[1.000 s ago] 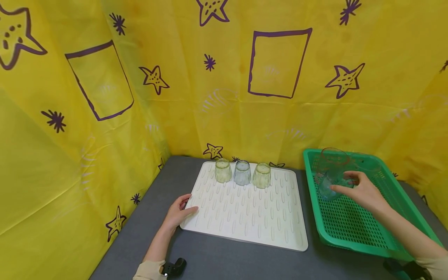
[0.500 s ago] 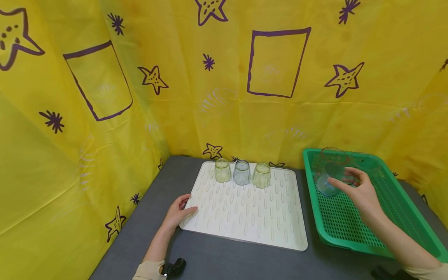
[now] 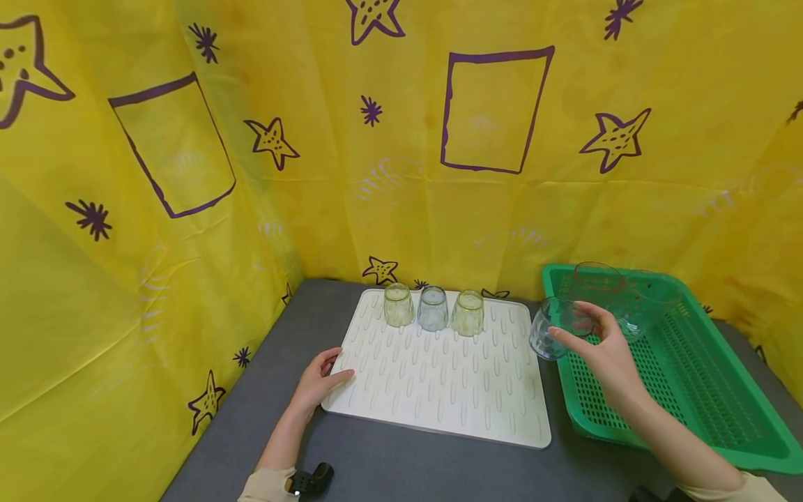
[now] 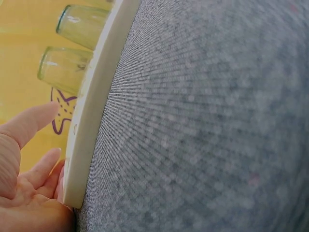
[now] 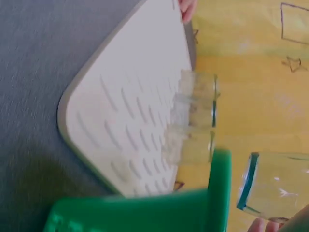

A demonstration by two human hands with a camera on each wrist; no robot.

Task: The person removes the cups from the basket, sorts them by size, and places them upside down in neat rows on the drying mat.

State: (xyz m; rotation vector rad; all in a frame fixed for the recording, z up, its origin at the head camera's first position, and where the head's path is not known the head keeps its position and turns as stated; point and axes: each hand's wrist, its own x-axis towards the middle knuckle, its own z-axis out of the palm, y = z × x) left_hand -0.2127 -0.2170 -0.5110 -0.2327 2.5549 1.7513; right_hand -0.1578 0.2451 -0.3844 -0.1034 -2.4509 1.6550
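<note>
Over the left rim of the green basket [image 3: 567,390], my right hand [image 3: 605,348] grips a clear bluish drinking glass [image 3: 543,336], thumb on the near side and fingers on the far side. The glass is tilted and close to the right edge of a white ridged drying mat [image 3: 433,383]. Three tumblers stand in a row along the mat's back: a yellow-green glass [image 3: 398,307], a bluish glass [image 3: 433,310] and another yellow-green glass [image 3: 468,315]. My left hand [image 3: 316,383] rests against the mat's left edge, its thumb [image 4: 34,123] extended above the surface.
At the back of the basket are more clear glass pieces [image 3: 649,303], their outlines hard to make out. A dark grey tabletop [image 3: 401,467] lies under everything. Yellow patterned cloth [image 3: 401,209] rises behind and at the left.
My right hand has lifted the bluish glass from inside the basket and carried it left, over the basket rim. The left hand and the three tumblers have stayed in place.
</note>
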